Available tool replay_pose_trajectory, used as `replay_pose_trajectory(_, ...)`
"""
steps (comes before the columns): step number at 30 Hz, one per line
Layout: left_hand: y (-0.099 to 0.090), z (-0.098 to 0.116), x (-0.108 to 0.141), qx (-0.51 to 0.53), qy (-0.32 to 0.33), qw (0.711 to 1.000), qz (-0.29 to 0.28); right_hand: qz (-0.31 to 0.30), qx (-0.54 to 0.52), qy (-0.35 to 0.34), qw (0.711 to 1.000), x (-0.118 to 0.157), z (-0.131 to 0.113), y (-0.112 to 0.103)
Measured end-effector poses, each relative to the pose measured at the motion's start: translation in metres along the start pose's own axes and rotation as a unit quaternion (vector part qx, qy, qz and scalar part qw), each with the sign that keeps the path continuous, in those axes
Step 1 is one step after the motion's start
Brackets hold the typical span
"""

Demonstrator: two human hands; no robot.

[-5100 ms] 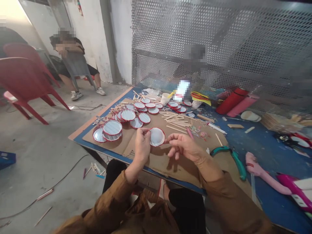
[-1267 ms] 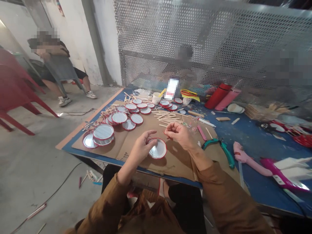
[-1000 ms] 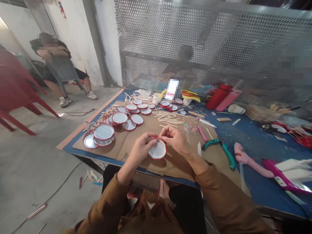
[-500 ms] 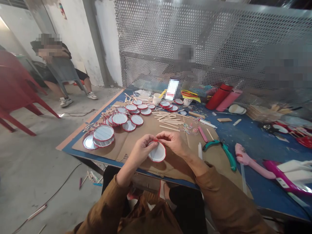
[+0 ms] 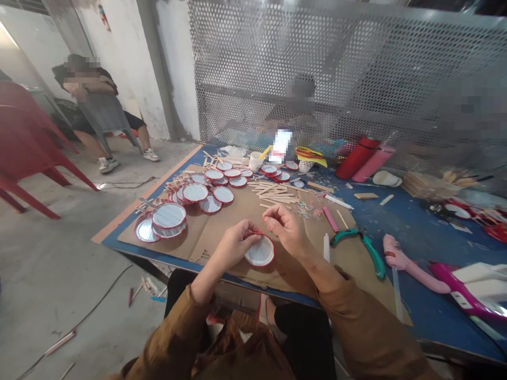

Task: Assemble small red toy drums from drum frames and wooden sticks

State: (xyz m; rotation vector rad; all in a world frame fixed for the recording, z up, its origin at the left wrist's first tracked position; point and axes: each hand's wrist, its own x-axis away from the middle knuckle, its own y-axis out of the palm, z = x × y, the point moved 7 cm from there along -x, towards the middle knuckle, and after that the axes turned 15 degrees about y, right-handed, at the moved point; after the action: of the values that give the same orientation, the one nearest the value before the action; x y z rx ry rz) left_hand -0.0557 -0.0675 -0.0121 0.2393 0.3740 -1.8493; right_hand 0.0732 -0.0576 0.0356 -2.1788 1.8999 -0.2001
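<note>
My left hand (image 5: 234, 247) pinches the upper left edge of a round white disc (image 5: 260, 251) with a red rim, held above the brown cardboard (image 5: 214, 237). Up and to the right of the disc, my right hand (image 5: 285, 229) has its fingers pinched on a thin red strand (image 5: 262, 221) that runs down to the rim. More red-rimmed discs (image 5: 169, 215) lie stacked and spread at the left of the cardboard. Flat wooden sticks (image 5: 275, 193) lie in a loose pile behind my hands.
Teal pliers (image 5: 370, 253), a pink glue gun (image 5: 412, 268) and a magenta tool (image 5: 451, 285) lie at the right. A red bottle (image 5: 357, 157), a lit phone (image 5: 281, 146) and a white cup (image 5: 255, 161) stand along the back. A person (image 5: 91, 95) sits at the far left.
My right hand has moved up and away from the rim, and a strand now stretches between them. The disc and my left hand have shifted slightly right.
</note>
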Motion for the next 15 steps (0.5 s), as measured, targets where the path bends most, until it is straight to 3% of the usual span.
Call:
replay_pose_trajectory(5,-0.006,-0.004,0.002,0.045,-0.014,0.996,0.071,-0.027,0.170,-0.117,0.978,0.012,-0.017,0.010)
replay_pose_trajectory(10,-0.015,-0.005,0.007,0.066,-0.010,0.984,0.165,-0.019,0.223,-0.165,0.960,0.018,-0.022,0.012)
replay_pose_trajectory(12,-0.019,-0.006,0.009,0.052,-0.006,0.980,0.194,-0.013,0.224,-0.150,0.963,0.018,-0.020,0.012)
replay_pose_trajectory(15,-0.024,-0.007,0.013,0.024,-0.006,0.974,0.226,-0.048,0.181,-0.050,0.981,0.016,-0.008,0.014)
